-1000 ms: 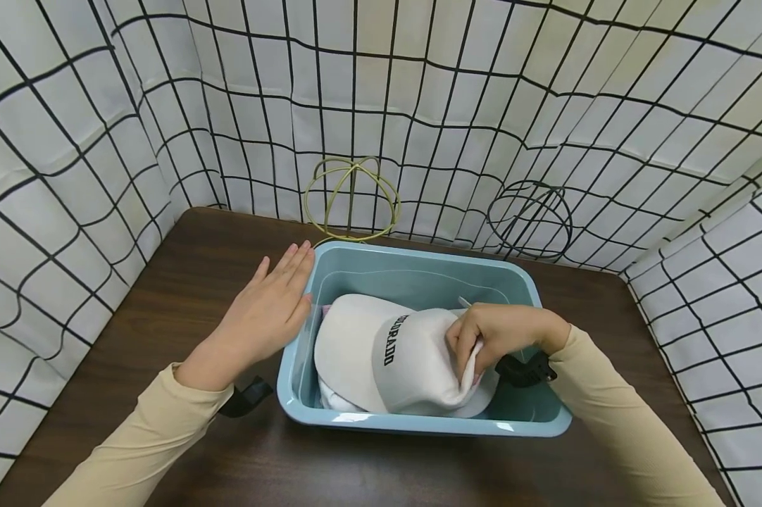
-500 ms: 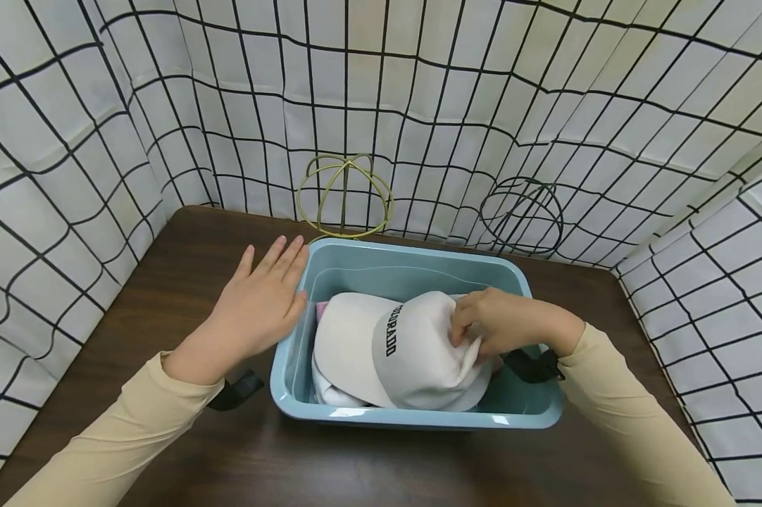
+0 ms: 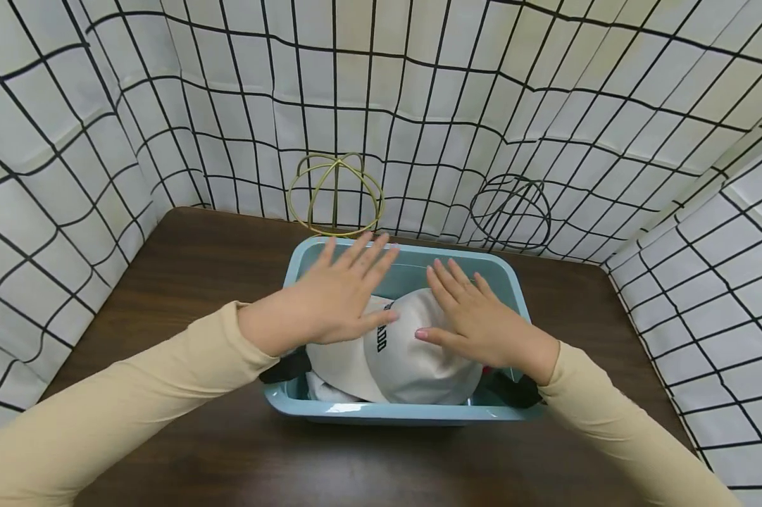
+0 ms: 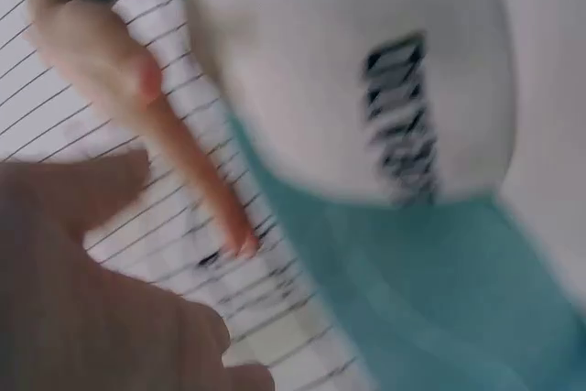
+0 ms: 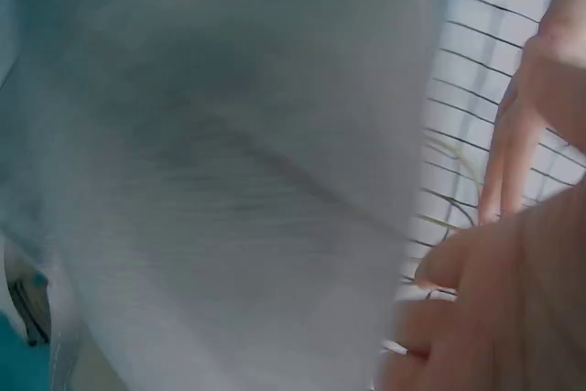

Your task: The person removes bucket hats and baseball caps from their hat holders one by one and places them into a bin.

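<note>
A white baseball cap with dark lettering lies in the light blue plastic basin, its brim toward the left. Over the brim side hovers my left hand, palm down, fingers straight and spread, covering part of the lettering. My right hand is above the crown with fingers extended and holds nothing. In the left wrist view the cap and the teal basin wall appear blurred. The right wrist view is mostly filled by the cap's pale fabric. Folded white cloth shows under the brim.
The basin stands on a dark brown wooden table. Black wire grid panels backed with white sheeting enclose the back and sides. A yellow wire ring shape and a black one stand behind the basin.
My right hand has let go of the cap's crown and opened out above it. My left hand has moved right, from beside the basin's left rim to over the cap.
</note>
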Tool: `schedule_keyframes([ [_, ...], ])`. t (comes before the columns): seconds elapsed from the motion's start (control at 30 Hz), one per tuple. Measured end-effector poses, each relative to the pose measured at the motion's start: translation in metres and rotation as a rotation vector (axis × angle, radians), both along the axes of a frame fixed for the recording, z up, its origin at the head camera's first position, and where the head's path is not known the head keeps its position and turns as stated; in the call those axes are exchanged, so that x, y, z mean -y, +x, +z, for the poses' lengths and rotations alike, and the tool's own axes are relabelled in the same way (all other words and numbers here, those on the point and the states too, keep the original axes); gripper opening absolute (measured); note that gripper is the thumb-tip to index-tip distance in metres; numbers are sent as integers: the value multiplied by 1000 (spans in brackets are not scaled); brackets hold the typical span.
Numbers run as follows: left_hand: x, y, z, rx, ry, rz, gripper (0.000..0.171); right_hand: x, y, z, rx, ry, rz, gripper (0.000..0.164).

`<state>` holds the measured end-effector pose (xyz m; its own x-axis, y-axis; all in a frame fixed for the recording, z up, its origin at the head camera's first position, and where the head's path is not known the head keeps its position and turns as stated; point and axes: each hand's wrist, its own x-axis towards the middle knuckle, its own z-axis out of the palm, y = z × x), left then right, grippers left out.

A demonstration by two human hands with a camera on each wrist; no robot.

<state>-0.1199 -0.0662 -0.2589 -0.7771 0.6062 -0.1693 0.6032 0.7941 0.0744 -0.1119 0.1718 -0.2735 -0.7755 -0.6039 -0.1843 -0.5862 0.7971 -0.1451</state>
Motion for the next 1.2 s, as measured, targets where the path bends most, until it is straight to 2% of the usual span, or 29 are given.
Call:
schedule_keyframes([
  [0.07,-10,-4,-11,92,-20,-35,87,5,0,-7,16,31,9,87],
  [0.17,-17,-10,-26,214,-57,-50,91,9,-3,-16,81,58,19,89],
  [0.3,-21,-16,-42,282,-136,-42,97,9,-8,-27,182,63,4,89],
  [0.43,-24,-18,-53,350,-186,-25,99,8,-12,-37,201,92,-27,93],
  [0.7,-31,-21,-63,382,-196,-14,99,6,-20,-51,219,205,-55,96],
  [0.8,-36,-26,-74,399,-211,-13,100,5,-25,-58,244,255,-67,96],
  [1.0,-44,-35,-99,451,-207,28,102,4,-31,-73,293,311,-97,97],
  [1.2,-50,-37,-115,482,-229,69,103,9,-34,-85,353,380,-158,100],
])
